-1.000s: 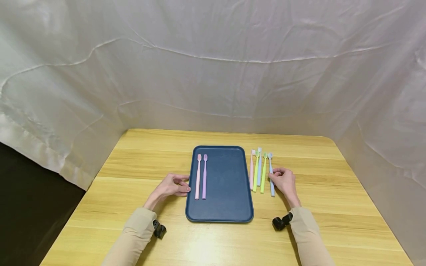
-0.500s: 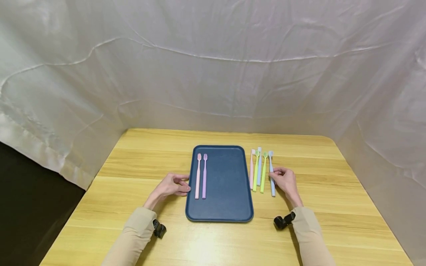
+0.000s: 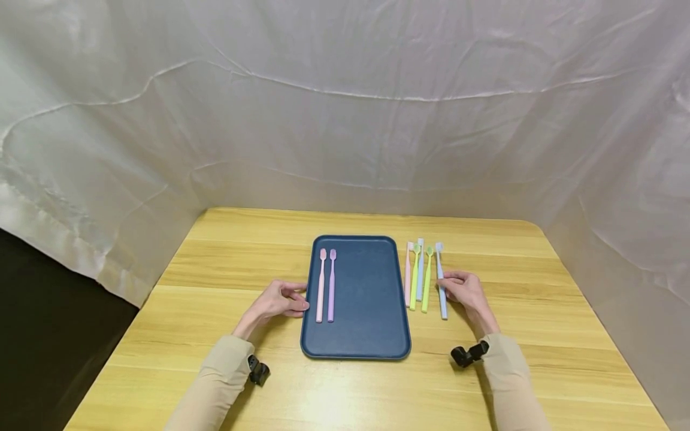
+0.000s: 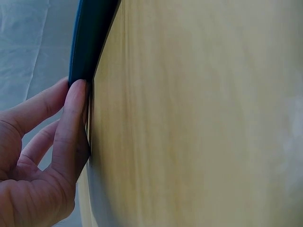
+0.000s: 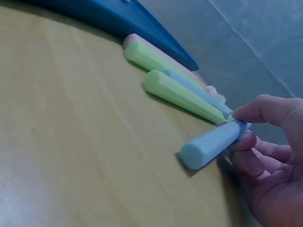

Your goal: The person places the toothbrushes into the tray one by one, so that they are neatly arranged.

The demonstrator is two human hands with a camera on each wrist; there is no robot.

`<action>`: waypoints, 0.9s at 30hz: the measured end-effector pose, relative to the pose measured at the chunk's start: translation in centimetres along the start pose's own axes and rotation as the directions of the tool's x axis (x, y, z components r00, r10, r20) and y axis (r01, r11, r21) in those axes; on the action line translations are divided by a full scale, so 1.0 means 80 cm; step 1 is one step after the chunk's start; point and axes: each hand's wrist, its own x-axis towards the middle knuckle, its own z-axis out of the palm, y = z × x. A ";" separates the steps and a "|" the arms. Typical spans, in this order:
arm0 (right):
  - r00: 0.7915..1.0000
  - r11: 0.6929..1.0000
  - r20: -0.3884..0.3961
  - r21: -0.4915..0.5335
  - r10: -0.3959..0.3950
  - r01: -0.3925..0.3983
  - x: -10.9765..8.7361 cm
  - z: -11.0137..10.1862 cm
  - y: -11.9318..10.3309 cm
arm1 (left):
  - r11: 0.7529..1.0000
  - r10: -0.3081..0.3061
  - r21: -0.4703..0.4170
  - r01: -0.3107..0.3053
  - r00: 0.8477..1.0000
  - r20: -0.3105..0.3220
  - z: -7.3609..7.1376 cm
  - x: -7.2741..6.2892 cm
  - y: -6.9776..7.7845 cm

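A dark blue tray (image 3: pixel 366 299) lies on the table, bearing a pink toothbrush (image 3: pixel 320 287) and a purple toothbrush (image 3: pixel 331 287) side by side. My left hand (image 3: pixel 278 299) grips the tray's left rim between thumb and fingers; the left wrist view shows the fingertips at that edge. To the right of the tray, my right hand (image 3: pixel 465 291) pinches a blue toothbrush (image 5: pixel 213 144) by its handle, between thumb and index finger. Beside it lie two green toothbrushes (image 3: pixel 427 287), a pink toothbrush (image 3: pixel 407 281) and another blue toothbrush (image 3: pixel 420 278), close together.
The wooden table (image 3: pixel 242 251) extends on both sides of the tray. A pale cloth curtain (image 3: pixel 345 131) hangs behind and along the sides. Each wrist wears a small black camera (image 3: pixel 259 371).
The pinched blue toothbrush has shifted slightly right and its head has turned, its bristles now showing differently. My right wrist has swung a little to the right. The left hand and tray stay put.
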 end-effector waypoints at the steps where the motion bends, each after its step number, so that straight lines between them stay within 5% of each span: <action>1: 1.000 1.000 0.011 0.016 -0.001 0.001 0.000 -0.001 0.000 | 1.000 0.001 0.001 -0.001 1.000 0.000 0.000 0.000 0.000; 15: 0.984 0.983 0.176 0.183 -0.004 -0.029 -0.006 -0.006 -0.007 | 1.000 0.002 0.002 -0.002 1.000 -0.002 0.001 0.001 0.000; 27: 0.976 0.982 0.219 0.183 -0.002 -0.040 -0.014 0.021 -0.024 | 1.000 -0.003 0.008 0.003 1.000 -0.007 0.002 -0.002 0.001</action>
